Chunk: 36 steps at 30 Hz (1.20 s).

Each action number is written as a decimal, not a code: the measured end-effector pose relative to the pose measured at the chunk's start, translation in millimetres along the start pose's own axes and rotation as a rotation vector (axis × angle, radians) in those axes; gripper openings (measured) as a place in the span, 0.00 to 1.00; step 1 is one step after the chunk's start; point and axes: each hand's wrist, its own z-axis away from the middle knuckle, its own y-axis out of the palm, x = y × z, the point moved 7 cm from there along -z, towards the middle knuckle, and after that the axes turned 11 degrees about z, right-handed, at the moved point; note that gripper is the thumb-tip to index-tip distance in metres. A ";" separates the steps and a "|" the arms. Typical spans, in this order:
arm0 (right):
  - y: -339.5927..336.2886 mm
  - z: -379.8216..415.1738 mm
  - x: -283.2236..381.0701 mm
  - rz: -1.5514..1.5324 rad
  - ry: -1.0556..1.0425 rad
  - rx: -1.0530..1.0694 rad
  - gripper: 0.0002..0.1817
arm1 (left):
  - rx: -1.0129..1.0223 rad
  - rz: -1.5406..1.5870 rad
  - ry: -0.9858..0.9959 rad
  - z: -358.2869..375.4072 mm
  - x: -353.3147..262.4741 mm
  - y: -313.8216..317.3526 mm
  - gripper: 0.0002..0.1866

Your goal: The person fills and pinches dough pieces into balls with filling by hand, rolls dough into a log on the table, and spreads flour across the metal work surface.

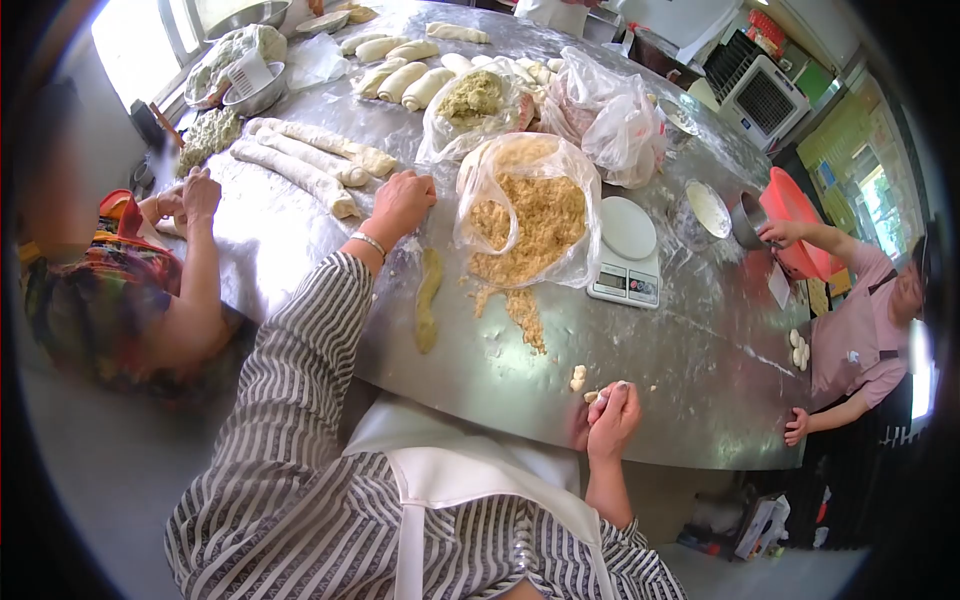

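My left hand [402, 208] is stretched across the metal table, its fingers curled beside the floured dough rolls [315, 160]. Whatever it may hold is hidden. Close to the front edge, my right hand [614, 418] is closed around a small pale piece of dough [597, 404]. A few more dough bits [578, 377] lie just beyond it. Between my hands are a flattened greenish dough strip [428, 300] and a plastic bag of crumbly tan filling [535, 210], with some filling [525, 320] spilled in front.
A digital scale [626, 255] stands right of the filling bag. Behind are a bag of green filling [470, 95], another plastic bag [610, 120] and white rolls [400, 82]. One person [130, 290] works at left; another [860, 330] at right touches a metal pot [747, 220].
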 end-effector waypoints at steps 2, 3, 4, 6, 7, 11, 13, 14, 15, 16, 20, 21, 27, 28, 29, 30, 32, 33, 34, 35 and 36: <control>0.2 1.0 -0.4 -0.008 0.006 0.002 0.20 | -0.013 -0.030 0.022 0.0 3.2 2.1 0.07; 0.0 1.3 0.2 -0.009 0.013 0.005 0.20 | -0.015 -0.040 0.037 0.5 4.6 3.3 0.08; 0.2 1.0 0.2 -0.011 0.018 0.007 0.19 | -0.018 -0.051 0.054 0.3 5.9 3.9 0.09; 1.2 1.5 -1.0 -0.046 0.026 -0.002 0.19 | -0.013 0.011 0.049 0.8 -0.8 -0.4 0.09; 1.0 1.3 -2.0 -0.063 0.030 -0.006 0.19 | -0.005 0.085 0.029 0.1 -2.3 -2.9 0.10; 0.3 1.1 -3.8 -0.047 0.038 -0.004 0.18 | -0.109 0.324 0.032 -27.1 -19.4 -26.9 0.11; 0.7 1.3 -1.5 -0.025 0.038 -0.009 0.18 | -0.216 0.449 0.031 -54.3 -24.3 -38.4 0.11; 0.5 1.4 -1.0 -0.021 0.039 -0.011 0.18 | -0.239 0.474 0.022 -70.9 -24.0 -41.5 0.11; 0.4 1.6 -0.4 -0.016 0.040 -0.013 0.18 | -0.263 0.499 0.013 -87.3 -23.6 -44.7 0.11; 0.6 1.4 0.6 -0.012 0.040 -0.015 0.17 | -0.292 0.524 0.010 -102.7 -24.0 -47.7 0.12; 0.2 1.6 2.4 0.029 0.054 -0.032 0.17 | -0.392 0.540 -0.011 -161.5 -25.4 -50.9 0.17; -0.4 2.2 -0.3 0.041 0.053 -0.040 0.17 | -0.414 0.522 -0.021 -172.9 -25.0 -50.0 0.18; -0.7 3.5 -1.3 0.107 0.063 -0.048 0.17 | -0.327 0.356 -0.112 -211.9 -24.0 -26.9 0.19; -0.8 3.4 -0.6 0.122 0.053 -0.047 0.17 | -0.312 0.322 -0.128 -214.1 -22.1 -22.5 0.18; -0.1 3.3 0.7 0.130 0.042 -0.042 0.17 | -0.294 0.319 -0.137 -216.2 -22.1 -20.1 0.18; 1.0 3.6 2.1 0.138 0.031 -0.035 0.17 | -0.277 0.314 -0.147 -218.6 -21.7 -19.8 0.17; 1.1 4.3 3.0 0.149 0.016 -0.023 0.17 | -0.232 0.272 -0.148 -219.0 -22.0 -22.6 0.16; 1.1 4.4 2.9 0.152 0.010 -0.020 0.17 | -0.228 0.295 -0.144 -217.4 -22.7 -26.8 0.16; 1.4 4.8 2.8 0.153 0.004 -0.017 0.17 | -0.225 0.317 -0.139 -215.1 -23.3 -31.3 0.16; 2.0 5.2 3.3 0.157 -0.001 -0.015 0.17 | -0.221 0.337 -0.134 -212.1 -22.8 -35.3 0.15; 2.4 4.8 4.4 0.162 -0.007 -0.012 0.16 | -0.283 0.320 -0.087 -206.9 -25.6 -42.9 0.16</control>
